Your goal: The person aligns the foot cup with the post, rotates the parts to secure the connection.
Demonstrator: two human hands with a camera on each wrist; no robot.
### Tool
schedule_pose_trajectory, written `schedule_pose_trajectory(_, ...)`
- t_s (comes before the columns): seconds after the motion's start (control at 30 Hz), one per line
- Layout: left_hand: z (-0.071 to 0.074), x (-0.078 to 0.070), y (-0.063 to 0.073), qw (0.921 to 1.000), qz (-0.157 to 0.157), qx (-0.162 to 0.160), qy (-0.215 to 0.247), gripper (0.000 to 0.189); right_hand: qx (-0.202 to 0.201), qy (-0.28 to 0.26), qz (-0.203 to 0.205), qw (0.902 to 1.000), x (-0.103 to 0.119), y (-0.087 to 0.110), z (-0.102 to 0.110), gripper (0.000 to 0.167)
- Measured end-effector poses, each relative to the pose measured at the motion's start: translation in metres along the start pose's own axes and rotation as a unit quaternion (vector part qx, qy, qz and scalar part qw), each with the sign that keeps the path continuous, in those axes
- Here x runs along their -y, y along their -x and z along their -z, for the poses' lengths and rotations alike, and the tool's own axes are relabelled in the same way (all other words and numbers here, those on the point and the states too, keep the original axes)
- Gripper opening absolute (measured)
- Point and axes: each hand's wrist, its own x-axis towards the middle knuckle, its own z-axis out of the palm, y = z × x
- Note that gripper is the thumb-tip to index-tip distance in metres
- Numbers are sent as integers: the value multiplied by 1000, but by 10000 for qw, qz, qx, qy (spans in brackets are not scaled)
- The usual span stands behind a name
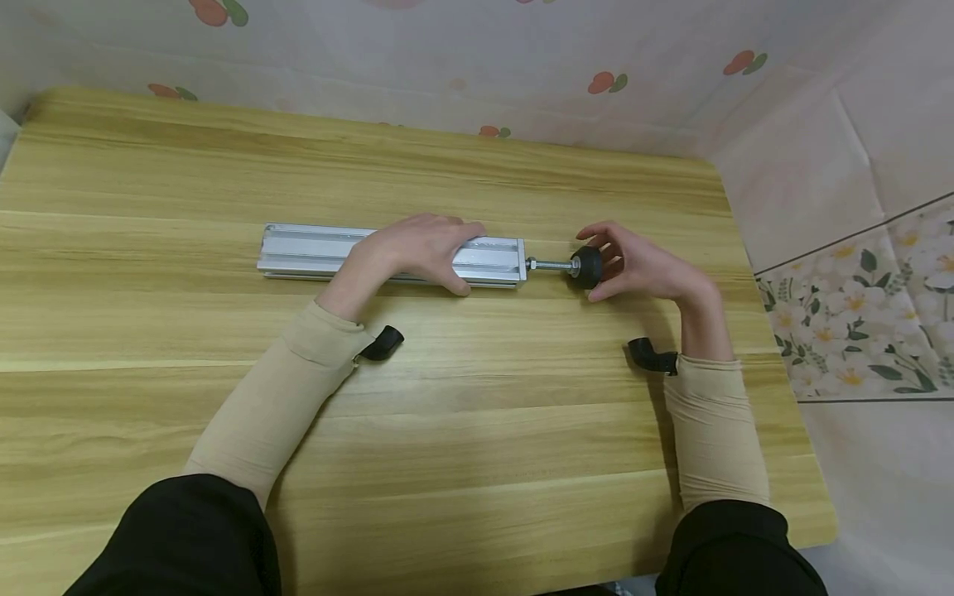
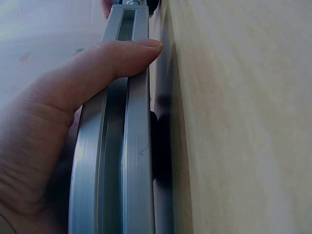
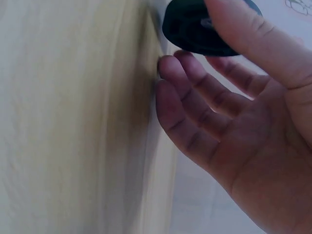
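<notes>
Rail (image 1: 320,248) lies toward the far edge of the surface (image 1: 507,430), left hand (image 1: 426,248) gripping it; right hand (image 1: 637,263) curves its fingers wide around the black foot (image 1: 587,268), where a sideways knock could twist it.

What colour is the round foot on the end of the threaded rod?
The round foot is black; it shows best in the head view.

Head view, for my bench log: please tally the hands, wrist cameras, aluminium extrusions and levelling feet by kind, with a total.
Hands: 2 (left hand, right hand)
Black wrist cameras: 2
Aluminium extrusion: 1
Levelling foot: 1
Total: 6
</notes>
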Motion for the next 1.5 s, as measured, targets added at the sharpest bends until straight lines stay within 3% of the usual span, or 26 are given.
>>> schedule_pose_trajectory(0.47, 0, -1, -1, 10000, 43, 24, 26, 81, -177, -71, -23, 9998, 3, 0, -3, 77)
schedule_pose_trajectory(0.73, -1, -1, -1, 10000, 61, 30, 49, 81, -297, 187, 90, 9993, -2, 2, 0, 62)
schedule_pose_trajectory(0.93, -2, 0, -1, 10000, 68, 19, 51, 80, -230, 361, 257, 9988, -6, 6, 3, 53)
schedule_pose_trajectory(1.5, -1, 0, -1, 9999, 81, 93, 45, 83, -93, 605, 118, 9981, -10, 7, 7, 30)
